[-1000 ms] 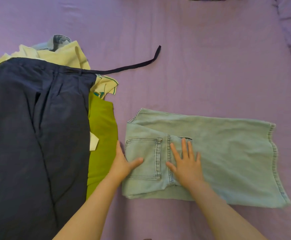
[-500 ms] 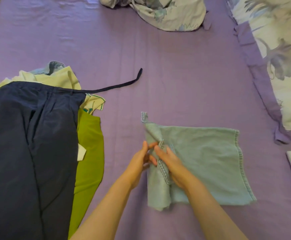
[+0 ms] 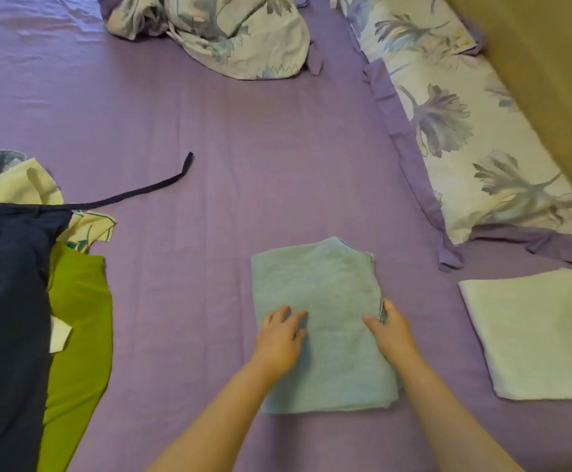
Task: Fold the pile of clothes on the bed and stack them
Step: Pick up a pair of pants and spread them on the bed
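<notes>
Both forearms reached in from the near edge onto one folded pair of light-blue jeans (image 3: pixel 322 301), which lay as a compact rectangle on the purple bedsheet (image 3: pixel 243 148), near the middle. The left hand (image 3: pixel 279 338) lay flat on the denim's left part, fingers loosely spread and pressing down, gripping nothing. The right hand (image 3: pixel 391 333) sat at the jeans' right edge, thumb lying on top and fingers curled around the layered edge, clamped on it.

At the left lay one pile of unfolded clothes: one navy garment (image 3: pixel 5 318) with a long dark strap (image 3: pixel 141 192) trailing right, one green garment (image 3: pixel 80 335) beneath it, and one cream piece (image 3: pixel 22 185) at the far end. One folded white cloth (image 3: pixel 536 335) lay well to the right of the jeans. Farther off were one floral pillow (image 3: pixel 465 131) at the right and one crumpled floral sheet (image 3: pixel 216 32).
</notes>
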A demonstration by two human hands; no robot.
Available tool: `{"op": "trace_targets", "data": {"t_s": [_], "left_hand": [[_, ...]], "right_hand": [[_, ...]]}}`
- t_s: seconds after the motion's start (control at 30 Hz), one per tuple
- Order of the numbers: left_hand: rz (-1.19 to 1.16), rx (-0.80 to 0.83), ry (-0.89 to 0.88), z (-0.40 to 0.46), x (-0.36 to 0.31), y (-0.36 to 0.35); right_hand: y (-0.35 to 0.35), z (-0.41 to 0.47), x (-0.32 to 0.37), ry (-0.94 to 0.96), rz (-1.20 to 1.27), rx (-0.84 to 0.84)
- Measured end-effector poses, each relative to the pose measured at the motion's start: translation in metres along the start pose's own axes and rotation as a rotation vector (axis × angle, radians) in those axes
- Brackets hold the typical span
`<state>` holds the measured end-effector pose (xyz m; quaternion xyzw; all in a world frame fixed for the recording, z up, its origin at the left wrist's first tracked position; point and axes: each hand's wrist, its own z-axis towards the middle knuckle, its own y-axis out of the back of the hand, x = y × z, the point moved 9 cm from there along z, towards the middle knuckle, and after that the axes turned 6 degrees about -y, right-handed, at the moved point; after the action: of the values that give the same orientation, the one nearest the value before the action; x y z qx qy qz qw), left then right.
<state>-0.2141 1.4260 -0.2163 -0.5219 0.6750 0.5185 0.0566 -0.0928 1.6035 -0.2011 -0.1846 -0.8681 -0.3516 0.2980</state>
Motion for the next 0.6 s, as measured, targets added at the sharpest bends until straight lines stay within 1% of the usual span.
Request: {"op": "trace_targets", "data": {"t_s": [0.07, 0.13, 0.2, 0.23, 0.27, 0.3, 0.4, 0.43, 0.5, 0.53, 0.57, 0.6], "left_hand": [[0.14, 0.03, 0.041, 0.007, 0.008, -0.02], [0.215, 0.016, 0.101, 0.012, 0.017, -0.029], [0.225, -0.052, 0.193, 0.014, 0.029, -0.031], [0.168, -0.099, 0.254, 0.013, 0.037, -0.03], [0.055, -0.14, 0.318, 0.013, 0.047, -0.03], [-0.085, -0.18, 0.371, 0.012, 0.056, -0.03], [-0.335, -0.26, 0.448, 0.014, 0.069, -0.026], [-0.464, -0.312, 0.456, 0.015, 0.073, -0.023], [-0.839, -0.401, 0.511, 0.011, 0.078, -0.021], [-1.031, -0.387, 0.572, 0.007, 0.077, -0.027], [-1.173, -0.355, 0.628, 0.003, 0.074, -0.031], [-1.246, -0.319, 0.666, -0.002, 0.069, -0.034]], "right_hand": [[0.0, 0.015, -0.015, -0.006, -0.05, -0.007], [-0.001, 0.029, -0.026, 0.0, -0.118, -0.03], [-0.004, 0.043, -0.038, -0.013, -0.317, -0.073], [-0.004, 0.049, -0.044, -0.025, -0.45, -0.095], [-0.004, 0.054, -0.052, -0.044, -0.531, -0.105], [-0.005, 0.058, -0.059, -0.069, -0.534, -0.086], [-0.015, 0.063, -0.072, -0.125, -0.448, -0.033], [-0.016, 0.063, -0.074, -0.132, -0.42, -0.042], [-0.017, 0.062, -0.078, -0.171, -0.322, -0.052], [-0.017, 0.062, -0.082, -0.205, -0.268, -0.039], [-0.016, 0.061, -0.084, -0.232, -0.212, -0.015], [-0.016, 0.06, -0.084, -0.239, -0.157, 0.008]]}}
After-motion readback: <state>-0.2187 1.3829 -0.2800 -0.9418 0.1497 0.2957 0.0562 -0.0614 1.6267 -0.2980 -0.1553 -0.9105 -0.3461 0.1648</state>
